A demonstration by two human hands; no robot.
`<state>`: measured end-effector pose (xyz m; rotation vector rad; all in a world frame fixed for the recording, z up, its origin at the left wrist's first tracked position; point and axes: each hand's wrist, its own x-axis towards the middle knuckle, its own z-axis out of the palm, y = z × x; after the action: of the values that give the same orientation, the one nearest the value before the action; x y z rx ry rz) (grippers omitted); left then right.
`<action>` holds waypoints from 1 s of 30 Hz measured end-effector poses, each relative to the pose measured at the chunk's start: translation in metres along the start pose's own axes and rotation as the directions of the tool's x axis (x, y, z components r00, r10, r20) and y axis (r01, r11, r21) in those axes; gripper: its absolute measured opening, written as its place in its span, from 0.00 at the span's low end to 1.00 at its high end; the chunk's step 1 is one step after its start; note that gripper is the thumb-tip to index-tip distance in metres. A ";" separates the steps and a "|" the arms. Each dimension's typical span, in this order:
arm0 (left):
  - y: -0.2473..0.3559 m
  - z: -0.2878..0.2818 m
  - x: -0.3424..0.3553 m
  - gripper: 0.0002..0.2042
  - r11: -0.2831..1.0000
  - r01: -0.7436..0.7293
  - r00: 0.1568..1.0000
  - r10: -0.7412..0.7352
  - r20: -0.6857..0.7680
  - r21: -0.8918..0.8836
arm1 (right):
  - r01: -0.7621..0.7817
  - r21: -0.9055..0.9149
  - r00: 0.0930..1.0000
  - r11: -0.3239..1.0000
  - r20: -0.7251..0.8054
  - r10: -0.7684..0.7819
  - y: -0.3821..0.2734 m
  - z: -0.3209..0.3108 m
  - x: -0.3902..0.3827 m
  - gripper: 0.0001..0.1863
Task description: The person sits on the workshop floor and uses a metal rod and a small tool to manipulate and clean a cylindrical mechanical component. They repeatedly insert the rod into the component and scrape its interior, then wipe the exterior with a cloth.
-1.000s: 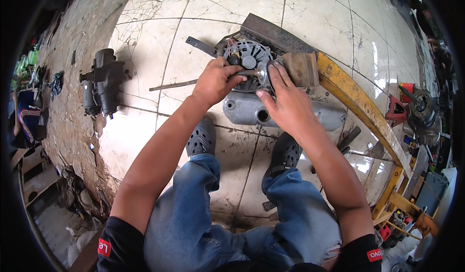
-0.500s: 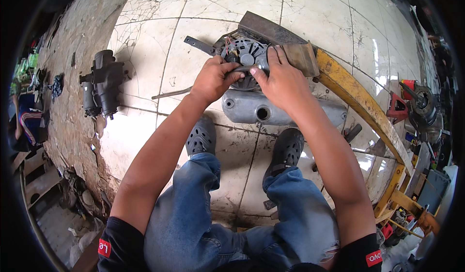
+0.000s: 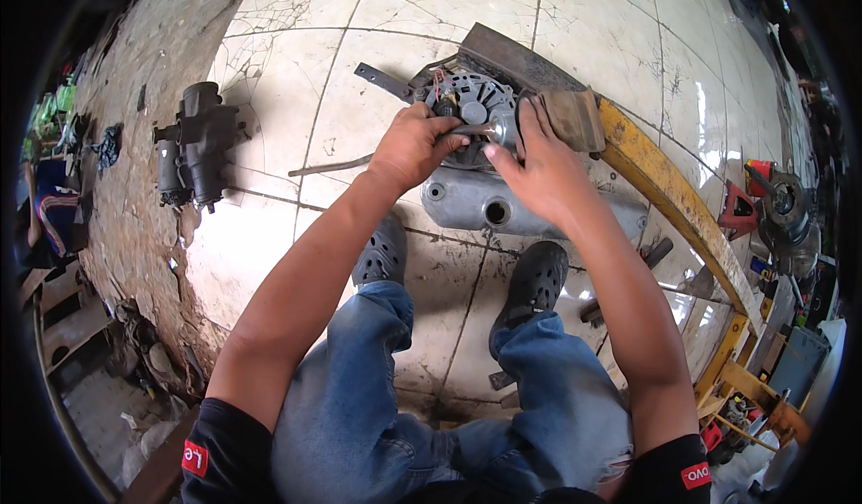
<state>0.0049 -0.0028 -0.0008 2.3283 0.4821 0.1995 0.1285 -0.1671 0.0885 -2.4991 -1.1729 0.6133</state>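
Alternator is set on the tiled floor, against a grey metal cover. Left hand grip is closed on its near edge. Right hand grip is closed around a shiny metal tool pressed to the alternator.

Both hands forward (fingers curled)

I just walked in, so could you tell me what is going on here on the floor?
A person squats on a cracked tiled floor, both hands on an alternator. The left hand grips its near edge, and the right hand holds a shiny metal tool against it. A grey metal cover lies just below, a dark steering gearbox sits off to the left.
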 end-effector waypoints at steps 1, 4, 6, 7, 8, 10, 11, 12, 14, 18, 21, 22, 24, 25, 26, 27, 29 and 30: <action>0.001 0.000 -0.002 0.16 0.999 -0.033 0.999 0.033 -0.014 0.002 | 0.031 0.002 0.999 1.000 -0.016 -0.031 0.004 0.002 -0.013 0.42; 0.003 -0.006 0.001 0.16 0.998 -0.038 0.999 0.038 -0.005 0.049 | 0.080 0.018 0.995 0.997 -0.063 -0.079 0.010 0.007 -0.014 0.41; 0.001 -0.002 -0.002 0.15 0.995 -0.086 0.993 0.089 -0.075 0.041 | 0.018 0.059 0.998 0.998 -0.057 -0.014 0.000 0.008 -0.004 0.40; 0.002 -0.002 -0.001 0.16 0.997 -0.073 0.995 0.076 -0.067 0.039 | 0.050 -0.066 0.991 0.997 -0.117 -0.057 0.003 0.013 0.003 0.39; 0.003 -0.002 0.001 0.16 0.998 -0.060 0.996 0.062 -0.059 0.037 | 0.048 -0.094 0.992 0.994 -0.109 -0.058 0.002 0.015 0.001 0.39; 0.004 -0.004 -0.001 0.16 0.999 -0.024 0.999 0.025 -0.025 0.043 | 0.057 -0.146 0.994 0.988 -0.083 -0.070 -0.001 0.020 -0.004 0.39; 0.004 -0.005 -0.001 0.16 0.999 -0.006 1.000 0.006 -0.008 0.046 | 0.063 -0.184 0.996 0.981 -0.044 -0.072 -0.004 0.021 -0.010 0.39; 0.003 -0.005 -0.002 0.16 0.998 -0.018 1.000 0.019 -0.018 0.052 | 0.057 -0.161 0.998 0.985 -0.002 -0.058 -0.004 0.020 -0.013 0.39; 0.000 -0.005 -0.004 0.16 0.997 -0.040 0.998 0.043 -0.036 0.066 | 0.043 -0.115 0.996 0.992 0.083 -0.033 -0.001 0.014 -0.017 0.40; 0.003 -0.003 0.000 0.16 0.999 -0.037 0.999 0.038 -0.019 0.040 | 0.066 -0.173 0.992 0.983 -0.096 -0.083 0.002 0.027 -0.011 0.38; 0.005 -0.004 -0.003 0.16 0.999 -0.003 1.000 0.003 -0.002 0.037 | 0.094 -0.132 0.991 0.987 -0.080 -0.105 0.006 0.024 -0.025 0.38; 0.006 -0.004 -0.003 0.16 0.999 -0.010 1.000 0.011 -0.011 0.046 | 0.126 -0.107 0.987 0.986 -0.083 -0.135 0.012 0.027 -0.032 0.39; 0.007 -0.003 -0.006 0.16 0.998 -0.018 1.000 0.020 -0.023 0.060 | 0.123 -0.105 0.989 0.987 -0.066 -0.130 0.024 0.033 -0.041 0.40; 0.005 -0.003 -0.005 0.16 0.998 -0.033 0.998 0.035 -0.049 0.044 | 0.124 -0.098 0.989 0.987 -0.066 -0.131 0.026 0.033 -0.041 0.40; 0.003 -0.003 -0.005 0.15 0.999 -0.028 0.998 0.030 -0.047 0.046 | 0.126 -0.090 0.989 0.988 -0.065 -0.132 0.027 0.034 -0.041 0.41; 0.004 -0.003 -0.003 0.15 0.998 -0.031 0.999 0.033 -0.042 0.047 | 0.133 -0.084 0.977 0.987 -0.158 -0.145 0.024 0.036 -0.037 0.40; 0.006 -0.001 -0.002 0.15 0.998 -0.032 0.999 0.034 -0.035 0.050 | 0.137 -0.093 0.963 0.986 -0.221 -0.155 0.025 0.038 -0.025 0.40; 0.006 -0.002 -0.001 0.15 0.998 -0.027 0.999 0.030 -0.038 0.056 | 0.147 -0.096 0.953 0.984 -0.253 -0.167 0.024 0.039 -0.019 0.40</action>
<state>0.0046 -0.0056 0.0049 2.3899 0.4793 0.2482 0.1136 -0.1930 0.0488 -2.4247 -1.2962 0.1937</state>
